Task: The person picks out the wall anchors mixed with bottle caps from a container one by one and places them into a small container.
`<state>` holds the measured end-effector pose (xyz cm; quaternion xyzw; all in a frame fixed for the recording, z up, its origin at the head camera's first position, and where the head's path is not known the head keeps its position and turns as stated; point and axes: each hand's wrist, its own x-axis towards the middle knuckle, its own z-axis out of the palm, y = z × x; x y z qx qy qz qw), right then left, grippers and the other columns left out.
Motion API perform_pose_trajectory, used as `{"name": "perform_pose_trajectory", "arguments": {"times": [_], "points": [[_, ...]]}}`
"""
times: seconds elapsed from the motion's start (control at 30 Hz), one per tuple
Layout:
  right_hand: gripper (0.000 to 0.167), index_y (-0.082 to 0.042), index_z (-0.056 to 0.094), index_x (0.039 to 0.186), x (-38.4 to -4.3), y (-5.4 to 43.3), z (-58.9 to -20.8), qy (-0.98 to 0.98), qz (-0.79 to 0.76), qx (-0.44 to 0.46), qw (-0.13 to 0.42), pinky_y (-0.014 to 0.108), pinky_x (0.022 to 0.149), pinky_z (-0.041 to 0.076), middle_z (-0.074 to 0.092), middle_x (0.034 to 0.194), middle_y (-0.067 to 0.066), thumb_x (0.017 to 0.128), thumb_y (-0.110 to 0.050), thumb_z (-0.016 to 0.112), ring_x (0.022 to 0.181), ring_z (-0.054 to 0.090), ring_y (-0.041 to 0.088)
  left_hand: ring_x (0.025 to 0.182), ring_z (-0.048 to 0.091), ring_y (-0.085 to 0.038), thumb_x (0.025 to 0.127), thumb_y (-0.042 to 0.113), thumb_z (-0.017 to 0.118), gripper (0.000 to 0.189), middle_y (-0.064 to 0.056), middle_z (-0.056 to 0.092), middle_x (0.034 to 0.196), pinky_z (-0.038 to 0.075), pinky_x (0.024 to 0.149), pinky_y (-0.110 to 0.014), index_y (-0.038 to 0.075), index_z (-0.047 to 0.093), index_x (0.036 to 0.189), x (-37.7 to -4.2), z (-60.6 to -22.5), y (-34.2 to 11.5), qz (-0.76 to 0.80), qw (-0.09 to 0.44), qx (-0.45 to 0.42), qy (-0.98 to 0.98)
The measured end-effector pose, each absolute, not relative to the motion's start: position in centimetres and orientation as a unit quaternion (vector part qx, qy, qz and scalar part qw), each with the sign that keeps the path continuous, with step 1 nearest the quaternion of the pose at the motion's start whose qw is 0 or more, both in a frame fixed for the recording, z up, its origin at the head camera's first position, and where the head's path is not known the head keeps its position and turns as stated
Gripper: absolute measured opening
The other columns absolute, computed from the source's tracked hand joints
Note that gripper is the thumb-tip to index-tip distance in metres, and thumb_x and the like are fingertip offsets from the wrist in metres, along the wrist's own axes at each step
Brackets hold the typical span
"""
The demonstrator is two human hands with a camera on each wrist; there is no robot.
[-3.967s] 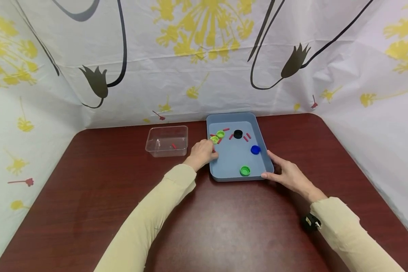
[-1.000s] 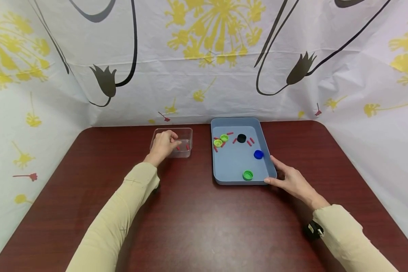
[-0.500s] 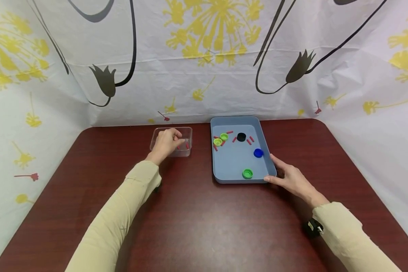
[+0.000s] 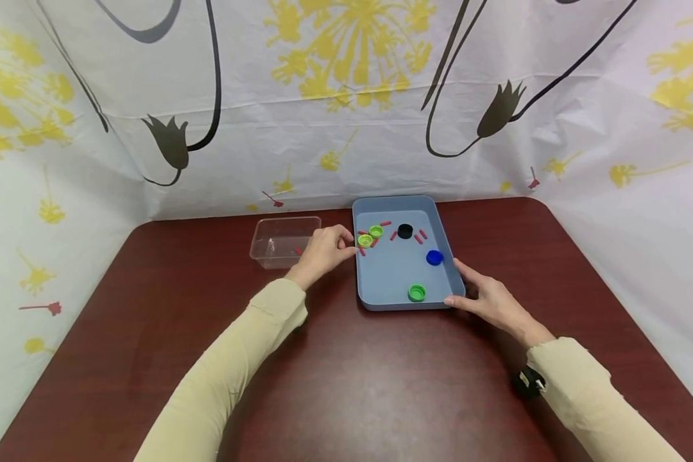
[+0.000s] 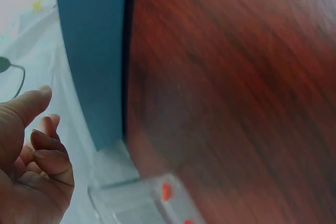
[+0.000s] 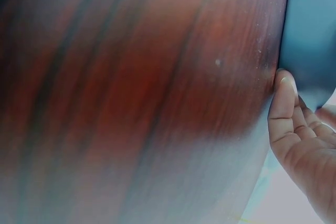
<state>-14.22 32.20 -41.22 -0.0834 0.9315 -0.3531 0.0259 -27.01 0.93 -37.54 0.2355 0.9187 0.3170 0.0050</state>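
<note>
My left hand (image 4: 325, 249) is at the left rim of a blue-grey tray (image 4: 389, 273), thumb and index finger apart with nothing visible between them. In the left wrist view, the bent fingers (image 5: 51, 161) stand beside the tray wall (image 5: 94, 51). Near its fingertips in the tray lie two yellow-green bottle caps (image 4: 365, 240) and several short red sticks (image 4: 362, 251). My right hand (image 4: 491, 300) holds the tray's near right corner, thumb at the front edge and fingers along the right side. A blue cap (image 4: 434, 257) and a green cap (image 4: 416, 293) sit nearby inside.
A clear plastic container (image 4: 277, 244) stands left of the tray, with red sticks (image 5: 166, 191) in it. A black cap (image 4: 405, 231) sits near the tray's back, with red sticks on both sides. A patterned white sheet (image 4: 335, 147) hangs behind the dark wooden table (image 4: 346, 385).
My left hand was at the tray four seconds ago, then over the clear container, where a second red stick appeared. It has since moved right, back to the tray's rim. The right hand stays put.
</note>
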Motion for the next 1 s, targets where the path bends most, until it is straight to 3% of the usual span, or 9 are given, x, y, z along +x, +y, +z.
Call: {"name": "perform_pose_trajectory", "arguments": {"times": [0.23, 0.43, 0.73, 1.0], "points": [[0.087, -0.003, 0.02, 0.149, -14.4, 32.2, -41.2, 0.931, -0.353, -0.082, 0.031, 0.051, 0.092, 0.045, 0.042, 0.139, 0.029, 0.084, -0.036, 0.069, 0.116, 0.053, 0.039, 0.066, 0.051, -0.014, 0.084, 0.021, 0.071, 0.02, -0.003, 0.056, 0.073, 0.039, 0.059, -0.022, 0.006, 0.067, 0.096, -27.0, -38.7, 2.2, 0.294, 0.008, 0.239, 0.925], [0.088, -0.004, 0.02, 0.149, -14.3, 32.4, -41.2, 0.93, -0.356, -0.081, 0.029, 0.05, 0.091, 0.046, 0.043, 0.139, 0.028, 0.084, -0.036, 0.069, 0.114, 0.054, 0.037, 0.066, 0.054, -0.016, 0.085, 0.024, 0.069, 0.021, -0.003, 0.057, 0.077, 0.042, 0.057, -0.027, 0.008, 0.065, 0.098, -26.9, -38.7, 3.1, 0.239, 0.01, 0.235, 0.942], [0.087, -0.003, 0.021, 0.149, -14.3, 32.4, -41.6, 0.927, -0.364, -0.085, 0.021, 0.048, 0.09, 0.046, 0.041, 0.14, 0.028, 0.084, -0.034, 0.071, 0.115, 0.055, 0.038, 0.084, 0.063, -0.028, 0.084, 0.028, 0.069, 0.033, -0.009, 0.065, 0.099, 0.052, 0.07, -0.04, 0.006, 0.063, 0.107, -27.0, -38.8, 4.0, 0.168, 0.004, 0.219, 0.961], [0.088, -0.003, 0.021, 0.149, -14.2, 32.5, -41.6, 0.928, -0.363, -0.082, 0.02, 0.048, 0.089, 0.047, 0.042, 0.139, 0.029, 0.083, -0.035, 0.071, 0.113, 0.056, 0.038, 0.085, 0.063, -0.027, 0.082, 0.032, 0.071, 0.036, -0.008, 0.065, 0.099, 0.052, 0.071, -0.039, 0.008, 0.064, 0.108, -27.2, -39.0, 4.1, 0.15, 0.005, 0.223, 0.963]]}}
